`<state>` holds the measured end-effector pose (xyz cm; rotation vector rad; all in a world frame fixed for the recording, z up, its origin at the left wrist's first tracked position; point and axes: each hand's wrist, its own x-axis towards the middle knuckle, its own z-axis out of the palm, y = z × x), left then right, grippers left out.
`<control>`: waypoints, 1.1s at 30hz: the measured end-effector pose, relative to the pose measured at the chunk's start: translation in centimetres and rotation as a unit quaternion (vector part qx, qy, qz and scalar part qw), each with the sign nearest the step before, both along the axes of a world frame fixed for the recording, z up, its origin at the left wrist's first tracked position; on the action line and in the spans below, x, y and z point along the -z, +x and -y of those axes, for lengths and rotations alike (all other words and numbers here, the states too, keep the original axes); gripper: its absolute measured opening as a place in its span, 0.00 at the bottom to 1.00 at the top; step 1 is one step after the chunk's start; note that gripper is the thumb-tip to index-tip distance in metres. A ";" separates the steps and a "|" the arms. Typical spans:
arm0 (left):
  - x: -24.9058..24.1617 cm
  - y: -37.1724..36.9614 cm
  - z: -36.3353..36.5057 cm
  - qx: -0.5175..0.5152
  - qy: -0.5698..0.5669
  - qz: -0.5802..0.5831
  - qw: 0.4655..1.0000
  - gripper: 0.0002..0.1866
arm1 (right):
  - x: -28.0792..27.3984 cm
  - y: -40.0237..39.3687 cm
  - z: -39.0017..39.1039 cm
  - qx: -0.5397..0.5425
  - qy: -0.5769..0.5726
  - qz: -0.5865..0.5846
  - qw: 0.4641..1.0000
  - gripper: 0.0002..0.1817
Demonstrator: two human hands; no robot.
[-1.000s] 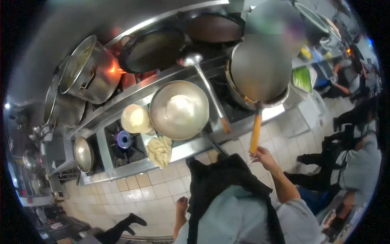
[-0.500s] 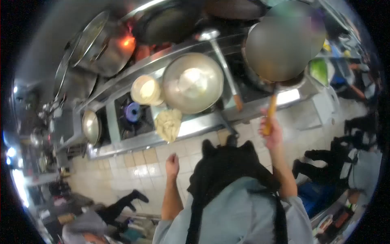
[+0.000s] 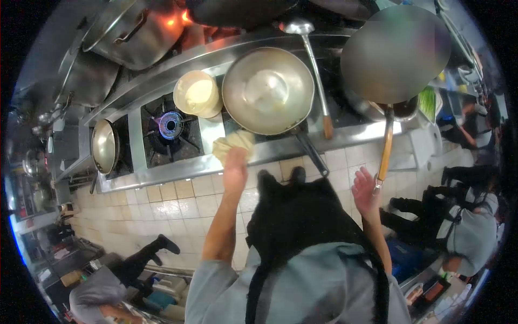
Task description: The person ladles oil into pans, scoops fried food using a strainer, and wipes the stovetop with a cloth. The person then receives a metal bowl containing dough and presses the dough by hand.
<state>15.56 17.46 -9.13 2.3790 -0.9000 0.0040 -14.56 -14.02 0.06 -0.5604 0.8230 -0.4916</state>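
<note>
My left hand (image 3: 235, 166) is closed on a crumpled beige cloth (image 3: 233, 144) at the front edge of the stove. Just right of it, a wide metal pan (image 3: 268, 90) sits on the stove, its black handle (image 3: 312, 154) pointing toward me. A cream-coloured tub (image 3: 197, 94) stands left of the pan. My right hand (image 3: 366, 191) is open, fingers apart, beside the wooden handle (image 3: 386, 146) of a utensil or pan whose far end is hidden by a blurred patch. Between the two handles lies a long ladle (image 3: 314, 75) with a wooden grip.
A lit burner (image 3: 170, 125) shows a blue flame, with a small pan (image 3: 104, 146) left of it. Large pots (image 3: 135, 38) and orange flames are at the back. Green vegetables (image 3: 427, 104) lie at the right. Other people (image 3: 469, 227) stand lower right and lower left.
My left hand has moved up and taken hold of the cloth. My right hand has let go of the wooden handle and opened. The view has shifted.
</note>
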 end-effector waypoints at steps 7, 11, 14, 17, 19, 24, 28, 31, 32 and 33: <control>-0.3 -4.8 7.4 0.074 -0.060 -0.058 0.994 0.21 | 1.6 -1.7 -2.9 -0.039 0.040 -0.136 0.989 0.32; -1.1 -5.1 13.2 0.146 -0.017 -0.007 0.989 0.16 | 1.7 -3.2 -3.3 -0.064 0.009 -0.217 0.974 0.31; -0.5 -5.4 14.2 0.174 0.079 -0.007 0.982 0.16 | 1.8 -4.2 -3.1 -0.086 -0.001 -0.241 0.967 0.30; -1.0 -5.2 12.4 0.219 0.096 -0.020 0.971 0.17 | 1.7 -4.2 -2.8 -0.083 -0.003 -0.236 0.968 0.28; -3.0 -5.5 10.8 0.239 0.134 -0.121 0.954 0.18 | 2.5 -4.2 -2.2 -0.098 -0.027 -0.237 0.966 0.27; -12.9 -5.2 3.4 0.154 0.043 -0.345 0.925 0.17 | 4.5 -4.4 -1.0 -0.113 -0.098 -0.237 0.960 0.27; -19.3 -4.2 4.4 0.012 -0.116 -0.458 0.881 0.16 | 4.9 -4.7 0.1 -0.161 -0.142 -0.251 0.944 0.24; -19.6 -5.0 10.3 0.093 -0.077 -0.436 0.892 0.17 | 5.9 -5.7 0.3 -0.090 -0.093 -0.190 0.973 0.25; -19.4 -5.7 13.0 0.121 -0.041 -0.425 0.896 0.16 | 6.0 -5.7 0.6 -0.086 -0.092 -0.169 0.977 0.24; -18.9 -6.7 15.0 0.148 -0.005 -0.413 0.899 0.16 | 6.0 -5.8 0.9 -0.083 -0.091 -0.149 0.981 0.23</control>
